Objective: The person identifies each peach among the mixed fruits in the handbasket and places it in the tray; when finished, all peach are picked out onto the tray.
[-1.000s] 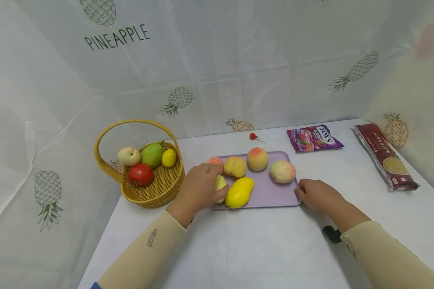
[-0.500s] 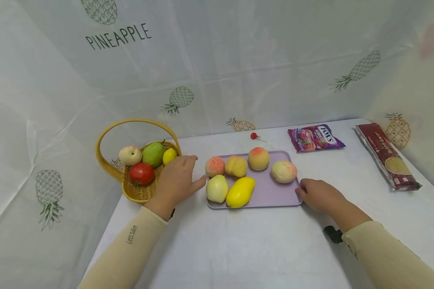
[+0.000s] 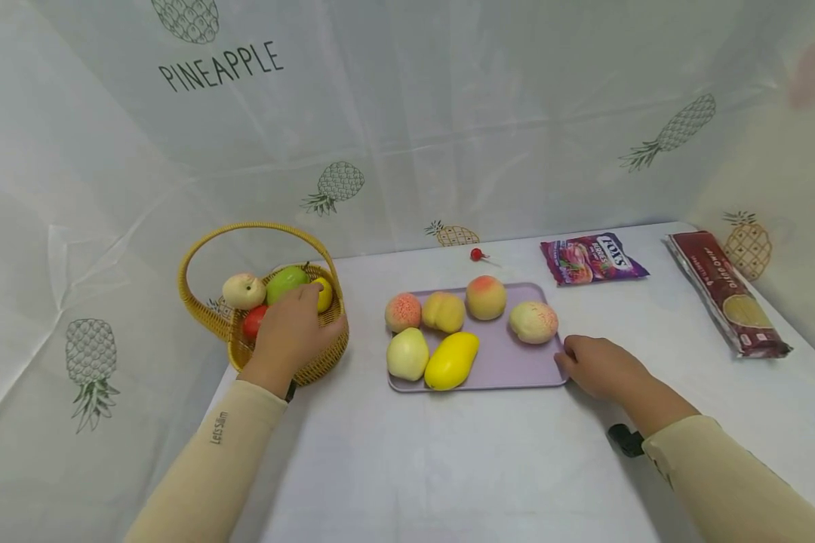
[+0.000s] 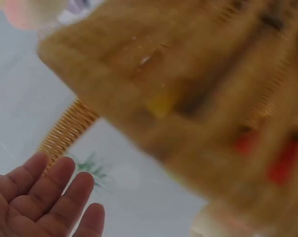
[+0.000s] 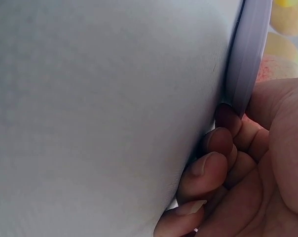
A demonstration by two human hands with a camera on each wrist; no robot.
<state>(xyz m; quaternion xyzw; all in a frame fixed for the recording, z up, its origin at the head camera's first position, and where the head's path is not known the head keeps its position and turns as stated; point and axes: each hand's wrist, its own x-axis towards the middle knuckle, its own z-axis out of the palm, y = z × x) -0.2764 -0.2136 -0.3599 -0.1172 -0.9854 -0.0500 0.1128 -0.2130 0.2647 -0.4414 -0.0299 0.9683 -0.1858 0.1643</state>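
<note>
My left hand [image 3: 287, 328] is over the wicker basket [image 3: 327, 360] at the left, fingers relaxed and near the yellow lemon [image 3: 324, 292]. Beside it in the basket are a green mango [image 3: 285, 283], a pale peach [image 3: 243, 291] and a partly hidden red pomegranate [image 3: 252, 323]. The left wrist view catches the fingers [image 4: 53, 197] spread, with the basket blurred. My right hand [image 3: 599, 368] pinches the right edge of the lilac tray [image 3: 512, 369]; its thumb and curled fingers at the rim show in the right wrist view. On the tray lie a yellow mango [image 3: 452, 362], a pale green pear-like fruit [image 3: 407, 354] and several peaches [image 3: 485, 298].
Behind the tray lies a small red cherry-like piece [image 3: 477, 255] on the white table. A purple Fox's candy bag [image 3: 592, 260] is at the back right, with a dark red spaghetti pack [image 3: 727, 294] farther right. A pineapple-print cloth [image 3: 407, 136] hangs behind.
My left hand has let go of the pale green fruit at the tray's left end and moved left over the basket. The right hand still holds the tray's edge.
</note>
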